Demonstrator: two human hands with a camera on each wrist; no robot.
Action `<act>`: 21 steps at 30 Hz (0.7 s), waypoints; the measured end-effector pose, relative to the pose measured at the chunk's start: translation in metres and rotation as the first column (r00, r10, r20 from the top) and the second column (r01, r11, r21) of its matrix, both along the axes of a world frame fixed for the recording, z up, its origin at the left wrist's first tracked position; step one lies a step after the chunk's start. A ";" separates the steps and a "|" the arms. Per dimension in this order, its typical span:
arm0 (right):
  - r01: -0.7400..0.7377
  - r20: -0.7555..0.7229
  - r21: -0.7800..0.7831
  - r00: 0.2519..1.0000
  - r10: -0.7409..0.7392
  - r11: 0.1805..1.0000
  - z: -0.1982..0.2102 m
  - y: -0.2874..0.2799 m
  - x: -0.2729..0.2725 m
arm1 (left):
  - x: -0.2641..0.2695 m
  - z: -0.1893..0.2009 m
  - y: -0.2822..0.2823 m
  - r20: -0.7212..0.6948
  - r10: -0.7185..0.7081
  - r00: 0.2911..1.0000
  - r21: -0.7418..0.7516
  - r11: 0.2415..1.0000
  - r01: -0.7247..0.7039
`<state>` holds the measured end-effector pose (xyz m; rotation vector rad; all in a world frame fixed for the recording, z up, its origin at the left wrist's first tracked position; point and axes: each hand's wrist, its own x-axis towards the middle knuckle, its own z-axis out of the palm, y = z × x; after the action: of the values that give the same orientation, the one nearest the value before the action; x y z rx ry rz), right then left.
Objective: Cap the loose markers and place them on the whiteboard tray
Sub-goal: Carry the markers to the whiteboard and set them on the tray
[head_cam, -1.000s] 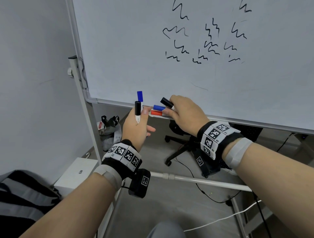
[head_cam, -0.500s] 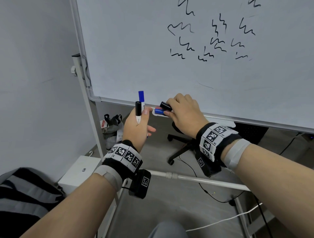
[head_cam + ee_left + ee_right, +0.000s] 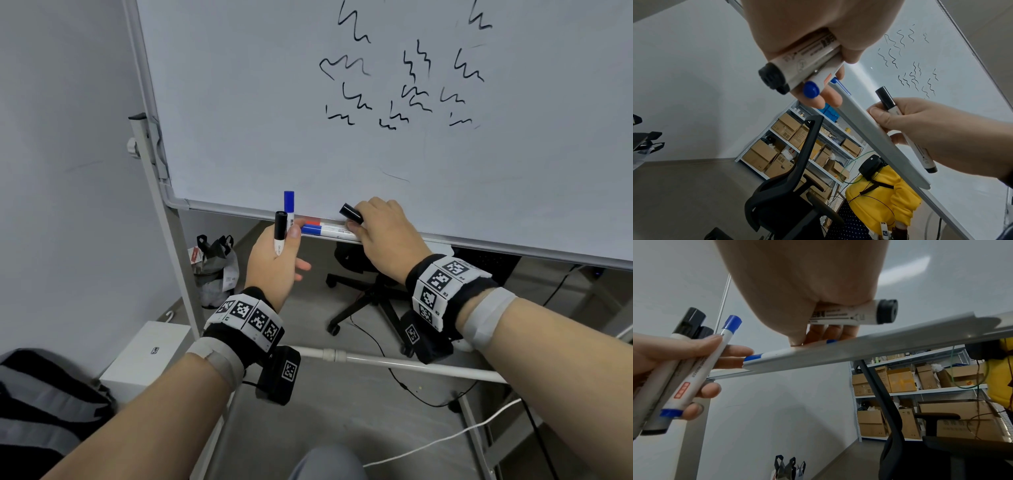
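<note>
Markers lie capped in the whiteboard tray, red and blue; the right hand grips a black marker just above them. The left hand clutches a capped bundle. Best to lower the black one flat beside the blue, then uncurl the fingers.

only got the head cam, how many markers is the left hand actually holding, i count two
observer: Three. The right wrist view shows the left hand gripping two black-capped markers and one blue-capped marker; the second black one sits behind the first.
operator: ok and the black one in the right hand, is it down in the tray yet
observer: No. From below, the right hand holds that black marker above the tray, not lying in it.
operator: so what are its fingers doing
observer: Its fingertips reach down behind the tray's lip to the blue marker lying there.
</note>
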<state>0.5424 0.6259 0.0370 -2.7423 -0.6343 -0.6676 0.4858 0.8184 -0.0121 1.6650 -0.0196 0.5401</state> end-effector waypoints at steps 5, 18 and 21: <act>-0.019 0.040 -0.010 0.999 0.020 1.000 -0.001 0.011 0.001 | -0.001 0.001 0.002 -0.006 0.007 1.000 -0.021 1.000 -0.007; 0.057 0.061 0.183 0.996 -0.069 0.981 0.032 0.017 -0.021 | -0.002 0.004 0.006 0.023 0.021 1.000 -0.012 1.000 -0.020; 0.010 -0.006 0.246 1.000 -0.009 0.969 0.028 0.019 -0.018 | -0.001 0.002 0.008 0.020 0.028 0.999 -0.016 1.000 -0.027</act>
<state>0.5244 0.6449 0.0654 -2.5177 -0.5003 -0.6921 0.4851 0.8260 -0.0098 1.6469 -0.0072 0.5767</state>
